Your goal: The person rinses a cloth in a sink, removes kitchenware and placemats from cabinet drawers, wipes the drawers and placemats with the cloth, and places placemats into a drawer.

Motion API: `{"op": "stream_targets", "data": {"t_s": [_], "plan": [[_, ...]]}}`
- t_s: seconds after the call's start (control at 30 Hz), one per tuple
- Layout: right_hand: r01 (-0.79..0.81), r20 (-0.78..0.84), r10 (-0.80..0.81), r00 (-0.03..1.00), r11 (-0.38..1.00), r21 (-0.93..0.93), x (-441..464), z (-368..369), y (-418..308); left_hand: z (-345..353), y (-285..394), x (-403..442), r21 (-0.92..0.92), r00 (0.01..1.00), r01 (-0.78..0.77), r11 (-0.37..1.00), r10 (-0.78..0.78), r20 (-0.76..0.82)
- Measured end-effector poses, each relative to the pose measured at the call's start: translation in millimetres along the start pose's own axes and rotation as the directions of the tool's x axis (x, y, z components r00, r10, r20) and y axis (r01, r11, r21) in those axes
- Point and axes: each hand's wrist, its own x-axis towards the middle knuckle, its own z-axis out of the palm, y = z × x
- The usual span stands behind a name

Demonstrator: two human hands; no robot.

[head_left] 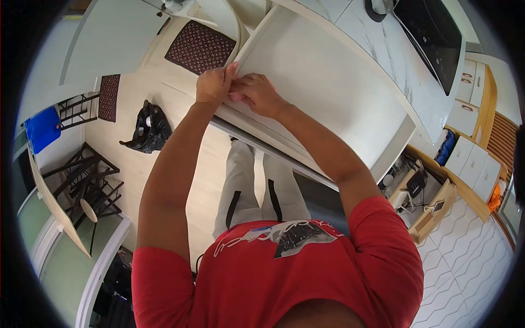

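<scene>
1. Head view: a wide white rectangular drawer with a smooth, pale interior stands open before the person, beside a white, grey-veined marble-look desk.
2. The left hand and right hand meet at its near-left corner, covering that corner; whether they grip anything cannot be told.
3. A black slab-shaped cooktop sits on the desk; a crumpled black plastic bag lies on the pale floor.

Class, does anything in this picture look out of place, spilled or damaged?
Yes: a black plastic bag lies crumpled on the floor, as if dropped, and dark furniture frames at far left sit jumbled. No spill or damage shows in the white drawer by the left hand and right hand.
</scene>
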Motion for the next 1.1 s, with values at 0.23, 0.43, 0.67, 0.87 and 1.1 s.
{"op": "stream_targets", "data": {"t_s": [0.23, 0.43, 0.67, 0.87, 1.1], "plan": [[0.205, 0.485, -0.046, 0.873, 0.938, -0.279, -29, -12, -14, -2, 2, -1, 0.056, 0.999, 0.036, 0.998, -0.037, 0.014], [0.375, 0.611, -0.134, 0.78, 0.882, -0.285, -31, -28, -5, -1, 0, 1, 0.08, 1.0, 0.021, 0.997, -0.02, -0.005], [0.201, 0.278, -0.167, 0.946, 0.975, -0.098, -96, -36, -3, 0, -3, -1, 0.066, 1.0, 0.009, 0.998, -0.008, -0.014], [-0.016, 0.356, 0.062, 0.932, 0.991, -0.13, -194, -84, -11, 4, -7, 3, 0.097, 0.998, -0.033, 0.995, 0.038, -0.045], [-0.425, 0.269, 0.46, 0.846, 0.887, -0.182, -282, -150, -7, 6, -12, 7, 0.195, 0.998, -0.019, 0.981, 0.029, -0.048]]}}
